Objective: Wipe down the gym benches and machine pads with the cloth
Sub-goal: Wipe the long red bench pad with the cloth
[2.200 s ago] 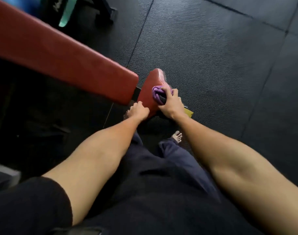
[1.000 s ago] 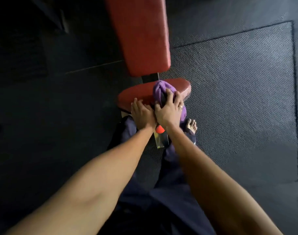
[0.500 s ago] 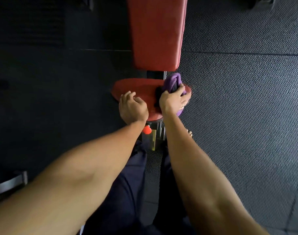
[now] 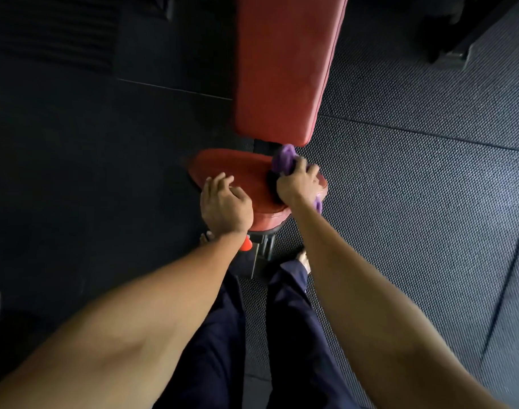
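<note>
Two grips in frame. Right grip clenched round one purple cloth, pressing it on the right edge of the seat pad, centre frame. Left grip rests on its lower-left edge, fingers loosely bent, holding nothing. Second red pad, the back pad, above. One orange knob below. Black rubber floor, seamed, open at right.

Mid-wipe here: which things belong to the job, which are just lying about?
In the job: purple cloth, red seat pad, red back pad, right hand gripping it, left hand on the seat pad.
Lying about: orange knob, dark equipment, floor mats.
</note>
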Motion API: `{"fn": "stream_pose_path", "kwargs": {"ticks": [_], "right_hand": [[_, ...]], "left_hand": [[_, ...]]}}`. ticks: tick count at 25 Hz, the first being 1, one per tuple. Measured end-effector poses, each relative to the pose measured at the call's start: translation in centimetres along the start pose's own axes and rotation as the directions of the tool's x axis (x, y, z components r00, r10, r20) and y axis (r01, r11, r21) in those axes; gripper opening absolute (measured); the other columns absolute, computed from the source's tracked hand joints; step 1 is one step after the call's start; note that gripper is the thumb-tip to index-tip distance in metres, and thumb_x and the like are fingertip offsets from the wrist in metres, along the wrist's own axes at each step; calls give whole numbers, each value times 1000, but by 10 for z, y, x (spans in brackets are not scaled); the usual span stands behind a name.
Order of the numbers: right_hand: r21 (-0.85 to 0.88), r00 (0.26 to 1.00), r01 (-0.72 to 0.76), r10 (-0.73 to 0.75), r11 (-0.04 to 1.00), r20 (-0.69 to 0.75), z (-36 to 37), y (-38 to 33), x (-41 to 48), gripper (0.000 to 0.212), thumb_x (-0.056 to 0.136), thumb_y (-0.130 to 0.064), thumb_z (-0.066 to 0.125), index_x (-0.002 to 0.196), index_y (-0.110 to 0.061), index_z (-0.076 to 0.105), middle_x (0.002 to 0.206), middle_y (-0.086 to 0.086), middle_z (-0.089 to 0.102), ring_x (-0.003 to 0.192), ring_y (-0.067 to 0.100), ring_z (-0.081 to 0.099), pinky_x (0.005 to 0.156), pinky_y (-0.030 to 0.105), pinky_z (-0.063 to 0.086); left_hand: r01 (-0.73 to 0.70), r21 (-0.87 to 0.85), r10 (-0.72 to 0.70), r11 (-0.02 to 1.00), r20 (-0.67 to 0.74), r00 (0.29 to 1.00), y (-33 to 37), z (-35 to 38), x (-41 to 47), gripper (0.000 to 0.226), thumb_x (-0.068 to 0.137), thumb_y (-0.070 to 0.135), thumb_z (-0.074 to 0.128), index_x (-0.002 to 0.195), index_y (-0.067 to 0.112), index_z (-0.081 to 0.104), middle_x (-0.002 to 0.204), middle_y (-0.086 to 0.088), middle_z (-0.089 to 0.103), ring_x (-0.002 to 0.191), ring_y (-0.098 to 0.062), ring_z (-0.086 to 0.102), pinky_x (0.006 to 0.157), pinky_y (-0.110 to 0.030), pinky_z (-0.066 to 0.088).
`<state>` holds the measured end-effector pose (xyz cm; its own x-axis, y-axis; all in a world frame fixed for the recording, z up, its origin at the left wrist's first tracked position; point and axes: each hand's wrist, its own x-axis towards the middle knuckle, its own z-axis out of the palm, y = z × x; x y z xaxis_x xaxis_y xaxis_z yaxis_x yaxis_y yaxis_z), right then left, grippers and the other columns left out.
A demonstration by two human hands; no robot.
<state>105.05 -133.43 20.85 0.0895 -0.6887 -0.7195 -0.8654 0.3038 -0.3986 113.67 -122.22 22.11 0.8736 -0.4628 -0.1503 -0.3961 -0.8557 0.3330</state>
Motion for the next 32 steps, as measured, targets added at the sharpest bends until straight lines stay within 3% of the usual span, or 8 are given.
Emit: {"fn": "stream_pose_path", "kwargs": {"ticks": [3,6,10,13,19,23,26,32], "right_hand": [[6,933,353,-352,936,75,2,-7,-32,51,96,-23,59,145,-23,46,133,12,44,118,42,54,97,50,45],[54,867,493,-495,868,47,-13,29,-51,52,92,-12,60,143,-19,50,127,6,47,108,31,58,88,44,51],[20,973,229,-228,973,-38,-19,49,-12,58,88,-14,57,145,-19,46,139,11,41,129,36,39,112,51,34],[15,996,40,-39,999,-79,-5,12,-3,59,87,-19,56,144,-26,45,142,11,38,129,40,38,111,53,32],[212,938,304,-252,929,-240,9,19,-82,50,82,-15,68,129,-16,52,127,8,46,115,33,49,99,50,44],[201,962,-31,84,979,-258,9,26,-51,58,86,-28,68,137,-16,41,146,14,33,134,42,35,109,59,34],[368,922,-212,310,905,-230,-10,20,-14,60,87,-33,69,137,-17,41,146,10,28,135,40,35,110,54,33],[307,973,22,50,952,-224,11,27,-61,74,94,-37,59,155,-47,19,160,8,15,134,43,36,104,52,40]], "left_hand": [[-18,6,18,1000,-27,999,-1,2,-1,50,83,23,34,105,11,77,121,-4,72,126,-30,59,109,-43,45],[-9,3,9,1000,-30,1000,-2,4,-1,44,82,19,40,103,11,78,119,-3,73,124,-29,60,107,-43,47],[-3,7,3,1000,-2,1000,2,2,-1,49,84,25,35,105,16,78,123,3,71,129,-26,56,111,-41,42],[-20,40,19,999,24,1000,-1,2,-1,48,85,25,36,107,17,77,125,4,70,131,-25,54,113,-38,39],[-81,40,82,996,-31,996,-3,3,-1,44,81,19,40,102,15,78,117,-3,73,122,-32,60,106,-42,46],[-84,36,83,996,37,996,0,-3,-4,46,83,24,33,103,21,75,118,2,71,127,-31,56,110,-44,41],[-207,94,201,974,66,977,1,-13,-4,45,84,26,32,107,21,71,116,0,71,123,-30,57,111,-50,38],[-602,104,524,792,391,757,12,-15,6,53,92,34,33,127,12,66,129,-7,67,127,-26,56,113,-45,37]]}}
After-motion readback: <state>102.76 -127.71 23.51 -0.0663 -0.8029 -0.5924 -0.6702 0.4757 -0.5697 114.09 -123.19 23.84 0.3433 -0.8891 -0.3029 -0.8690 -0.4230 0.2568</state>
